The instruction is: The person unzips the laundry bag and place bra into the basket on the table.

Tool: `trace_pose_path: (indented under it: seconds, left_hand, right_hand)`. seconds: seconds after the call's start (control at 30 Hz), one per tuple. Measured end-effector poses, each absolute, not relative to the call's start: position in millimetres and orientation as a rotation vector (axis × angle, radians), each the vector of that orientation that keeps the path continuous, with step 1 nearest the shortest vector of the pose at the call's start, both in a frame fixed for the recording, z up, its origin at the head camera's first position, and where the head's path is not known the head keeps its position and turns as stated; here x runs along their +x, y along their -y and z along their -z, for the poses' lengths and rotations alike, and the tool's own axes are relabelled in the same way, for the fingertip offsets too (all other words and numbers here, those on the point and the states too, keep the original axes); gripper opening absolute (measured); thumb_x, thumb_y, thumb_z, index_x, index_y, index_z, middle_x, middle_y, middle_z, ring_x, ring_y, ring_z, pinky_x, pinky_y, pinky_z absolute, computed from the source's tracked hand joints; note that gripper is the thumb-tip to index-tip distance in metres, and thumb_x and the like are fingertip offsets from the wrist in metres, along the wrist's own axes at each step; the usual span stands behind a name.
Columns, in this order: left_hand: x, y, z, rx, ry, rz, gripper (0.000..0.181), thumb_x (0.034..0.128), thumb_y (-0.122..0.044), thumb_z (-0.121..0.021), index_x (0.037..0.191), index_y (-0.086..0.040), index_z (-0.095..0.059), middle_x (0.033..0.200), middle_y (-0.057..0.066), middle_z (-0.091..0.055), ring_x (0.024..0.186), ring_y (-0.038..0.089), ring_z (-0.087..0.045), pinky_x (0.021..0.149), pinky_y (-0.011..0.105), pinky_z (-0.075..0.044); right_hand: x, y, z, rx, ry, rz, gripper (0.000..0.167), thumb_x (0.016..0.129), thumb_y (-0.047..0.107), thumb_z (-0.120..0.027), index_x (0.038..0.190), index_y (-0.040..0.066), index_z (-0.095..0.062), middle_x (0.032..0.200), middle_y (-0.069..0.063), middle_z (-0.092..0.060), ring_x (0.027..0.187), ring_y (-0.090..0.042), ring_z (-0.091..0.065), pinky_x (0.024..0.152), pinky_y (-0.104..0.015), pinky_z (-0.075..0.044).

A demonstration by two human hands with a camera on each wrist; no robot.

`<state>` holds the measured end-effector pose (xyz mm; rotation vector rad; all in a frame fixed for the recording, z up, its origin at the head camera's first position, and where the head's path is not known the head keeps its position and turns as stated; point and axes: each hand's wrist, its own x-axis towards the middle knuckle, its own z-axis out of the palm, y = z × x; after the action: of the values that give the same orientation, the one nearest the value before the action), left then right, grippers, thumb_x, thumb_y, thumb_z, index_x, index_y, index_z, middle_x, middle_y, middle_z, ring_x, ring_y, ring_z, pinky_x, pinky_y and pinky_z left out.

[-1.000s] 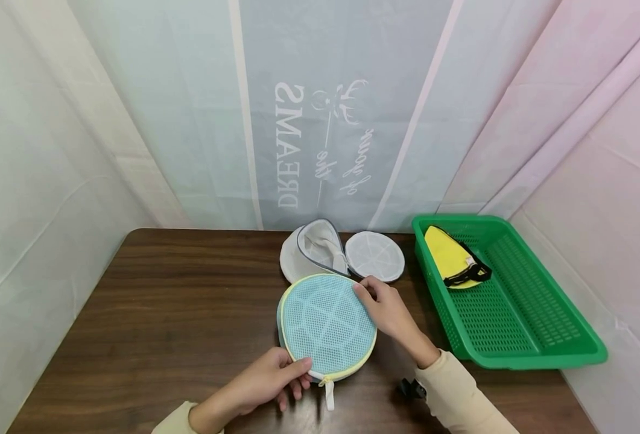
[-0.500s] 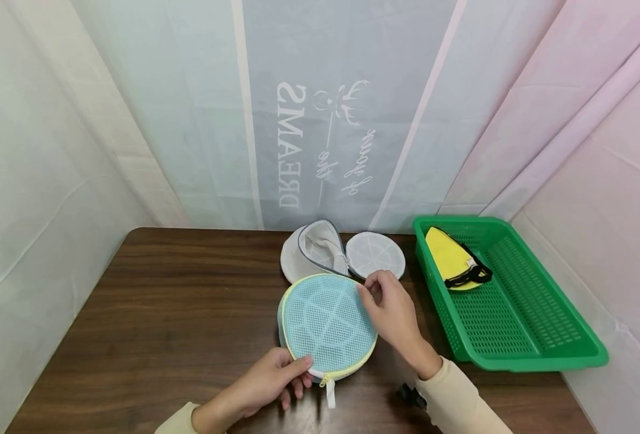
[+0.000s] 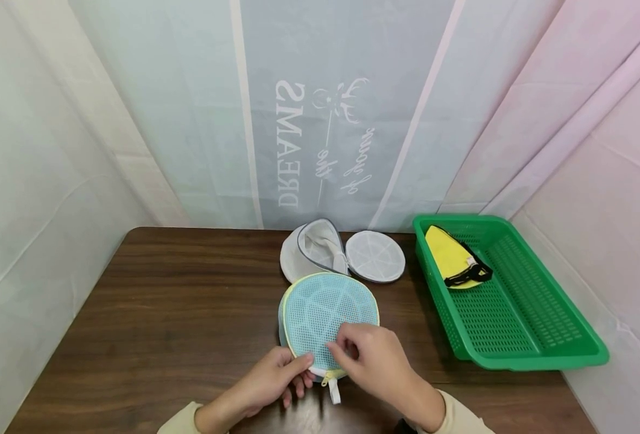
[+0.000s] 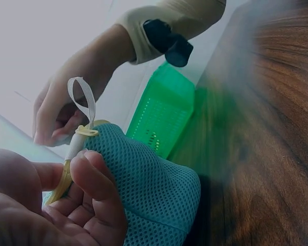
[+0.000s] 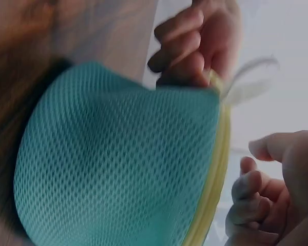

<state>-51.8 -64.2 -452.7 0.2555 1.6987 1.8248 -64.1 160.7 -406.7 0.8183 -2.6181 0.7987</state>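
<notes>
Shifted since the earlier frame: right hand (image 3: 376,361) only, from the far right rim of the blue mesh bag (image 3: 314,313) to above its near right part, with the left hand (image 3: 271,380) much as before. Sitting on the table (image 3: 189,331), below the right hand and just beyond the left: that bag, round top up. Running round its rim, a yellow zip (image 5: 217,169), with slider (image 3: 326,381) and white tab (image 3: 335,393) just right of the left fingertips. Rim pinched at its near left between left thumb and fingers; right fingers loosely bent, thumb apart from forefinger, apparently holding nothing. Cannot tell whether zipped all the way round.

Best, by judgement, to keep the left pinch firm beside the slider, steady the rim, and make any pull along the zip rather than upward, with left thumb out of the slider's path and soft mesh clear of it.

Beyond both hands, close behind the blue bag: white bag (image 3: 292,260), gaping, with a white disc (image 3: 376,256) beside it, probably leaving little room for pushing away. Well right of the right hand: green basket (image 3: 526,363), holding a yellow piece (image 3: 447,256) with black trim, unlikely to hinder at this range.
</notes>
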Motion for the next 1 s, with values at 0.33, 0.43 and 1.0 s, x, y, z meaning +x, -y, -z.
trace_pose_path:
  seconds: [0.33, 0.43, 1.0]
  left_hand:
    - [-51.9, 67.2, 453.4, 0.243, -1.707, -1.789, 0.048, 0.1078, -0.031, -0.052, 0.089, 0.01, -0.069, 0.071, 0.001, -0.063, 0.058, 0.008, -0.052, 0.043, 0.016, -0.043]
    - [-53.2, 66.7, 452.9, 0.246, -1.714, -1.785, 0.046, 0.1077, -0.031, -0.052, 0.087, 0.007, -0.069, 0.069, 0.0, -0.062, 0.057, 0.008, -0.051, 0.043, 0.016, -0.043]
    - [-55.4, 62.9, 453.5, 0.266, -1.716, -1.768, 0.046, 0.1086, -0.033, -0.05, 0.083, 0.002, -0.066, 0.067, 0.0, -0.06, 0.056, 0.008, -0.05, 0.043, 0.016, -0.042]
  right_hand:
    - [-44.3, -153.8, 406.5, 0.954, 2.781, -0.702, 0.04, 0.085, 0.041, -0.082, 0.066, 0.028, -0.049, 0.059, 0.022, -0.036, 0.052, 0.009, -0.03, 0.045, -0.011, -0.026]
    - [-41.1, -152.8, 406.5, 0.968, 2.785, -0.606, 0.045, 0.082, 0.049, -0.082, 0.064, 0.026, -0.047, 0.059, 0.022, -0.034, 0.052, 0.008, -0.028, 0.044, -0.012, -0.023]
    - [-30.5, -146.2, 422.1, 0.881, 2.463, -0.206, 0.058, 0.065, 0.041, -0.092, 0.058, 0.023, -0.038, 0.052, 0.014, -0.027, 0.048, 0.0, -0.021, 0.045, -0.013, -0.011]
